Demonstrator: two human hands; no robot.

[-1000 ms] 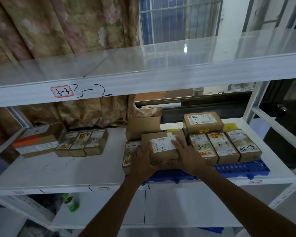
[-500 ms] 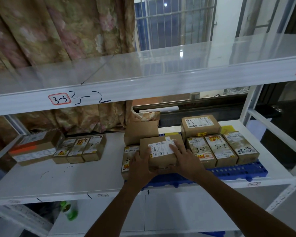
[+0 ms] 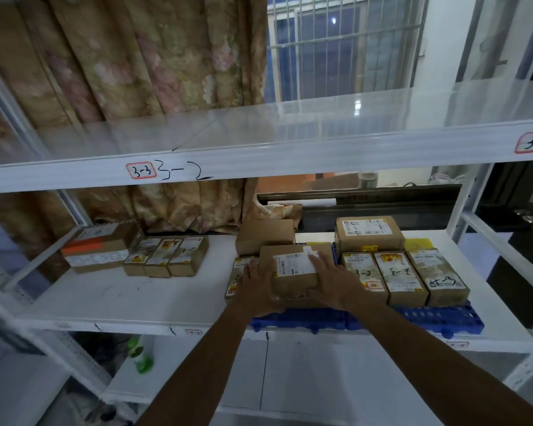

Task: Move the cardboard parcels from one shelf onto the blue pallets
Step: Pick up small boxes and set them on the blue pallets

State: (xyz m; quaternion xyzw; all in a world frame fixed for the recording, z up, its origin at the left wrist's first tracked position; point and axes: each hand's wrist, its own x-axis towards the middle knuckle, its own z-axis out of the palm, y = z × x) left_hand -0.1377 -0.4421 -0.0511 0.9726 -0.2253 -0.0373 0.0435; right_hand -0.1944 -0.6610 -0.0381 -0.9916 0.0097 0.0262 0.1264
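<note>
A cardboard parcel (image 3: 293,270) with a white label rests on other parcels over the blue pallet (image 3: 437,318) on the middle shelf. My left hand (image 3: 257,287) grips its left side and my right hand (image 3: 333,282) lies over its right side and label. To its right stand a row of three taped parcels (image 3: 403,276), with a bigger parcel (image 3: 368,233) marked 4-4 behind them. A plain box (image 3: 265,235) sits behind the held parcel. At the shelf's left lie a parcel with an orange stripe (image 3: 97,250) and three small parcels (image 3: 166,255).
The white shelf (image 3: 120,299) runs across the view, with an upper shelf edge (image 3: 259,161) labelled 3-3 above it. White uprights (image 3: 471,207) frame the right side. A patterned curtain (image 3: 130,59) and a barred window (image 3: 345,47) are behind. A green bottle (image 3: 142,358) stands below.
Both hands have stayed on the labelled parcel, which sits in about the same place on the stack. My view has tilted upward a little.
</note>
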